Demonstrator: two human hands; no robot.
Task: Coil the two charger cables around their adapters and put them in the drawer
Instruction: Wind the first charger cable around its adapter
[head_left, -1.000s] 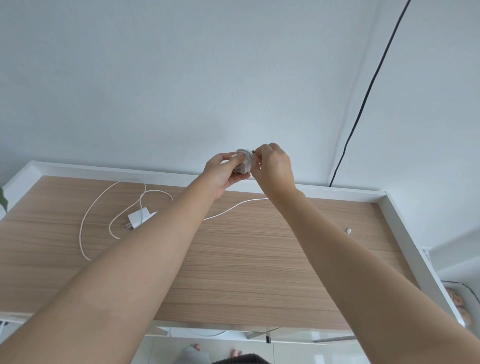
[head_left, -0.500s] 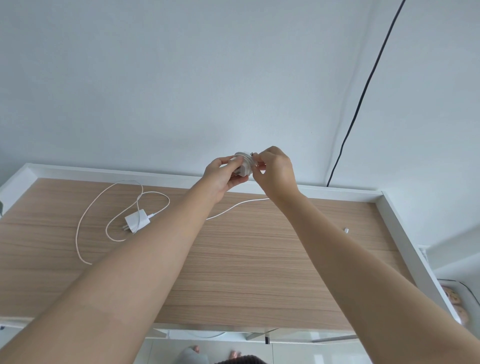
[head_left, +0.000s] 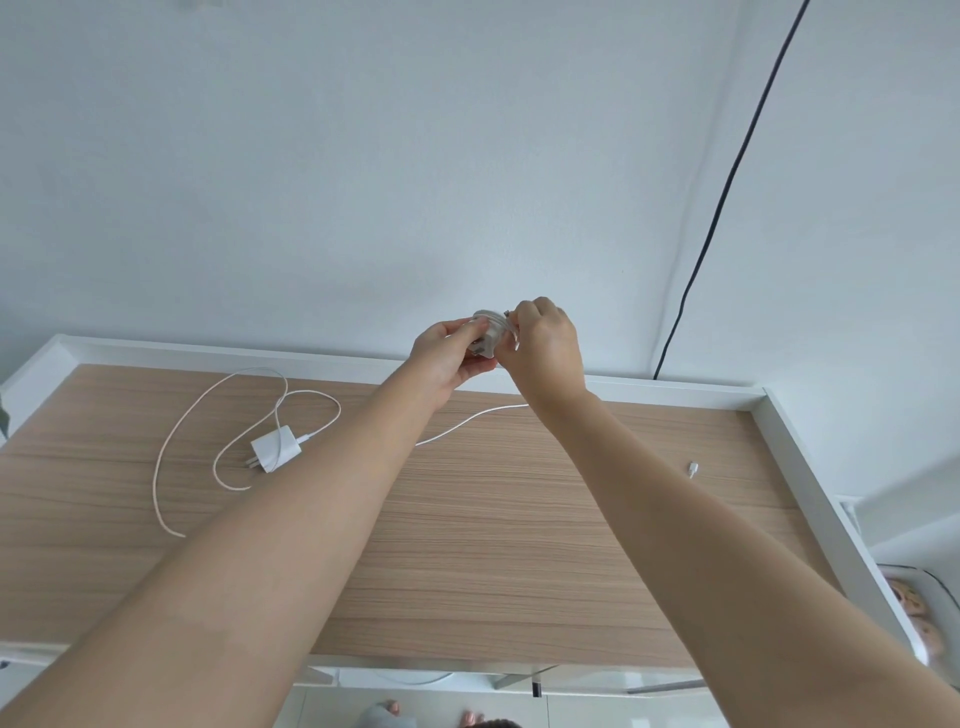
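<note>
My left hand (head_left: 448, 357) holds a white adapter (head_left: 487, 336) above the far edge of the wooden desk (head_left: 493, 545), with several turns of white cable wound around it. My right hand (head_left: 545, 347) pinches that cable (head_left: 467, 423) against the adapter; the loose length trails down across the desk under my arms, and its plug end (head_left: 693, 469) lies at the right. A second white adapter (head_left: 275, 448) lies flat on the desk at the left, its cable (head_left: 218, 415) spread in loose loops around it.
A white raised rim (head_left: 810, 467) borders the desk at the back and right. A black cord (head_left: 727, 176) runs down the wall to the desk's back edge. An open white drawer (head_left: 415, 678) shows below the near edge. A tray (head_left: 919, 603) sits at the far right.
My hands have shifted slightly around the adapter, and the right hand has carried the cable further over it. The second charger has not moved on the desk.
</note>
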